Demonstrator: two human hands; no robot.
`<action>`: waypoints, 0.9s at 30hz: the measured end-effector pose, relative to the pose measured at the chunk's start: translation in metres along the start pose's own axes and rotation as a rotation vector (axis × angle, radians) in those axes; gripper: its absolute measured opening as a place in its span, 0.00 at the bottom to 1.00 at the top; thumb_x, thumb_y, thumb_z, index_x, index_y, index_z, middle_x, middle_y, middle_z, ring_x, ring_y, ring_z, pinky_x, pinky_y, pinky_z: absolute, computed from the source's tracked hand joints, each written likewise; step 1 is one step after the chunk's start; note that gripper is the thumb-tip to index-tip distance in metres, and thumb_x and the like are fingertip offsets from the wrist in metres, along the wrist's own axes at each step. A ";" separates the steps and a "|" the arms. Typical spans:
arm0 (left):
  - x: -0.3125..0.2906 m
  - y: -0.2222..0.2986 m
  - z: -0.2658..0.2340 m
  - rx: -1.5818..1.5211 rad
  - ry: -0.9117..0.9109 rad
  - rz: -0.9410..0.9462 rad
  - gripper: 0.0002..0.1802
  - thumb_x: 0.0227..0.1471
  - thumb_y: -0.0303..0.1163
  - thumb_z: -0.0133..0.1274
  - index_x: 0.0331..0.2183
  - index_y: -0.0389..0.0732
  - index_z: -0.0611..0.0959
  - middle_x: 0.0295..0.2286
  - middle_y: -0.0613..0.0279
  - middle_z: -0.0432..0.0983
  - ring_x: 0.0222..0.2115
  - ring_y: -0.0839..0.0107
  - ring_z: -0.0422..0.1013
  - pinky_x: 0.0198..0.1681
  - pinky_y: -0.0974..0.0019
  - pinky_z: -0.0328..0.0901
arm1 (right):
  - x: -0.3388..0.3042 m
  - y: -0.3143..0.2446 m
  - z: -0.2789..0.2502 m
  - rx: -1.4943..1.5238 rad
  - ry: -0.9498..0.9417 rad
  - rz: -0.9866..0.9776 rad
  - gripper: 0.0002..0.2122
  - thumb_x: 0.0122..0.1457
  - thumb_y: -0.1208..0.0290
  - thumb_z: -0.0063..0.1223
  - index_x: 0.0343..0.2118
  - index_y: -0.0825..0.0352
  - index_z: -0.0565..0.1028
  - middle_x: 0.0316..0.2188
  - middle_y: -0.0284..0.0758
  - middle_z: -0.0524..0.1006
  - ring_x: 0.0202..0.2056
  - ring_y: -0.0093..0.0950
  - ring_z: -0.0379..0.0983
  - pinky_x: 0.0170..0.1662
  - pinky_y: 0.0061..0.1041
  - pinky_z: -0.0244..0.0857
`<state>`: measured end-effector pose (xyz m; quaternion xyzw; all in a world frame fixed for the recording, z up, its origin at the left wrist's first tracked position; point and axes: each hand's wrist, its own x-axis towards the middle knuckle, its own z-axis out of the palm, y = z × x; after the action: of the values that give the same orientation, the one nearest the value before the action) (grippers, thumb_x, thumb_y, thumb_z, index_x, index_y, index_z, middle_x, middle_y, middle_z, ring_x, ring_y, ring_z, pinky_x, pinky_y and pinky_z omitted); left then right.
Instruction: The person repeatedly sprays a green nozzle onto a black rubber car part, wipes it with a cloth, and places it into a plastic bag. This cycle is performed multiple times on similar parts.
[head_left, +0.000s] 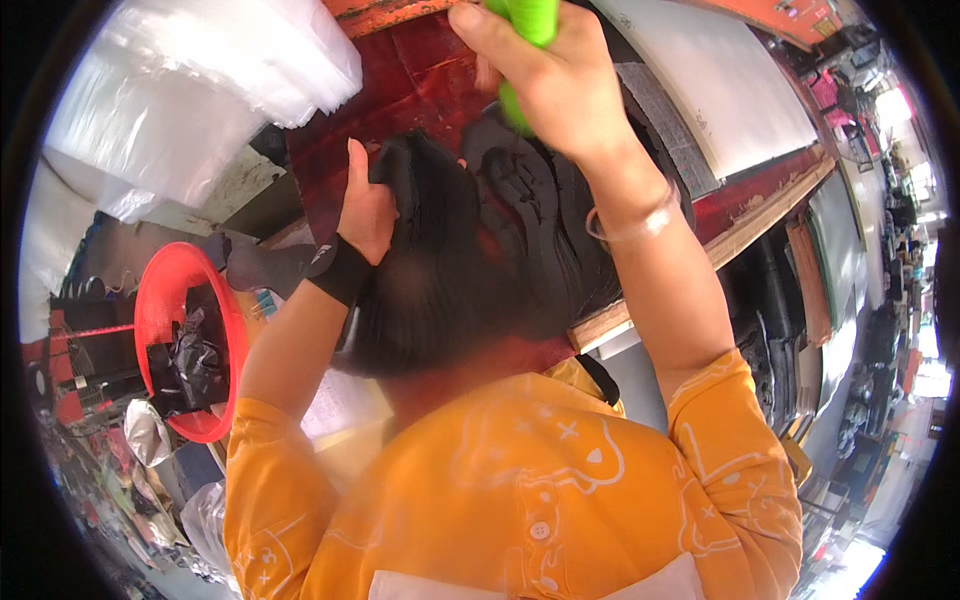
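My right hand (565, 85) is raised at the top of the view, its fingers wrapped round a bright green handle-like cylinder (533, 18). The cylinder's lower end shows below the fist; its upper end runs out of view. Left of centre, my left hand (368, 212) grips the edge of a dark, glossy black piece (425, 200), thumb pointing up and fingers mostly hidden by it. More black pieces with curved, ridged outlines (525, 190) lie just to the right, below my right hand. Their exact kind is hard to make out, and their near part is blurred.
Under the black pieces is a dark red work surface (400, 60) with a worn wooden edge (770, 205). Clear plastic bags (220, 60) are piled at upper left. A red basket (240, 340) holds black plastic. White sheets (720, 80) lie at upper right; dark material fills a shelf below.
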<state>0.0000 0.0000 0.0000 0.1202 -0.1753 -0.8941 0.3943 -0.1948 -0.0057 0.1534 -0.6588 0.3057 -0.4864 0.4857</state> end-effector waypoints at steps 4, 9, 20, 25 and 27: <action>0.009 0.012 -0.034 0.352 0.059 0.194 0.40 0.56 0.65 0.29 0.50 0.39 0.72 0.32 0.63 0.77 0.31 0.72 0.72 0.35 0.71 0.67 | -0.009 -0.011 0.019 0.165 -0.084 -0.010 0.12 0.58 0.64 0.53 0.26 0.68 0.72 0.16 0.30 0.72 0.20 0.19 0.70 0.24 0.19 0.63; 0.003 0.003 -0.019 0.133 -0.119 0.273 0.28 0.61 0.49 0.35 0.51 0.38 0.69 0.41 0.58 0.71 0.44 0.67 0.68 0.47 0.69 0.62 | -0.010 -0.008 0.045 0.209 0.009 -0.105 0.10 0.57 0.65 0.56 0.29 0.69 0.76 0.14 0.28 0.72 0.18 0.17 0.69 0.21 0.17 0.60; -0.004 0.064 0.070 0.228 -0.098 0.033 0.57 0.48 0.75 0.25 0.55 0.27 0.62 0.51 0.40 0.65 0.50 0.49 0.65 0.56 0.53 0.58 | -0.006 -0.027 -0.001 -0.061 0.302 -0.322 0.18 0.57 0.55 0.50 0.37 0.70 0.73 0.21 0.33 0.74 0.23 0.25 0.69 0.29 0.24 0.64; -0.016 0.109 0.152 1.047 -0.540 -0.001 0.59 0.41 0.76 0.38 0.54 0.28 0.64 0.48 0.46 0.68 0.47 0.55 0.68 0.54 0.58 0.59 | -0.025 -0.069 -0.039 0.277 0.440 -0.396 0.19 0.61 0.55 0.44 0.42 0.69 0.69 0.21 0.32 0.69 0.22 0.25 0.66 0.27 0.22 0.60; -0.025 0.103 0.161 1.618 -0.631 0.038 0.58 0.36 0.76 0.45 0.50 0.30 0.69 0.47 0.48 0.69 0.45 0.54 0.68 0.55 0.55 0.57 | -0.035 -0.080 -0.047 0.199 0.480 -0.402 0.21 0.61 0.52 0.43 0.41 0.70 0.69 0.19 0.29 0.66 0.21 0.22 0.63 0.26 0.21 0.58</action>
<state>0.0275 -0.0108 0.1904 0.1070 -0.8605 -0.4793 0.1355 -0.2561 0.0357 0.2187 -0.5217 0.2260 -0.7415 0.3561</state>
